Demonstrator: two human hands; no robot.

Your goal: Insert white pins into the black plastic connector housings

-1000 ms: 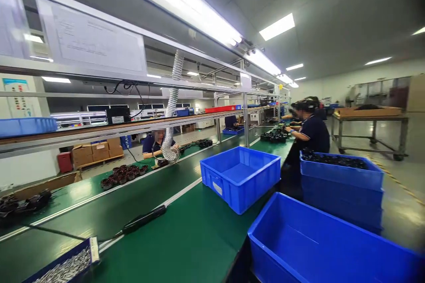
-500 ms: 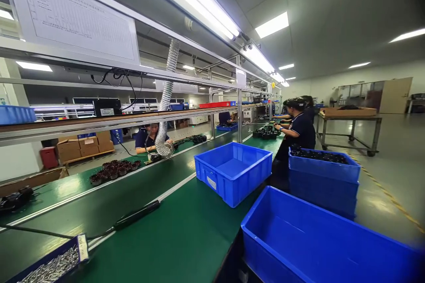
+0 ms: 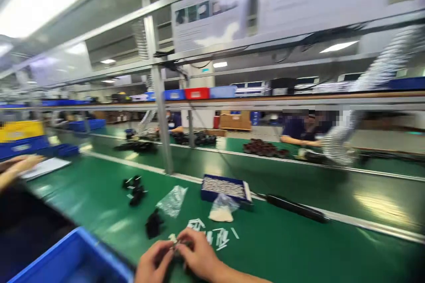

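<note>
My left hand (image 3: 153, 261) and my right hand (image 3: 195, 254) meet low in the head view, over the green bench (image 3: 285, 243). The fingers of both are pinched together around a small dark part (image 3: 177, 247) that is too blurred to name. Small white strips (image 3: 217, 236) lie just beyond my right hand. A black part (image 3: 153, 225) sits a little past my left hand. Two clear plastic bags (image 3: 172, 201) (image 3: 223, 208) lie farther back, beside more black parts (image 3: 134, 189).
A blue tray of small metal pieces (image 3: 224, 187) and a black power screwdriver (image 3: 294, 208) lie near the conveyor belt. A blue bin (image 3: 71, 258) stands at the lower left. Another person's hand (image 3: 18, 166) reaches in at far left. A seated person (image 3: 303, 135) works across the belt.
The view has swung left and down, away from the row of blue bins. My two hands have come into sight at the bench, closed together on a small part.
</note>
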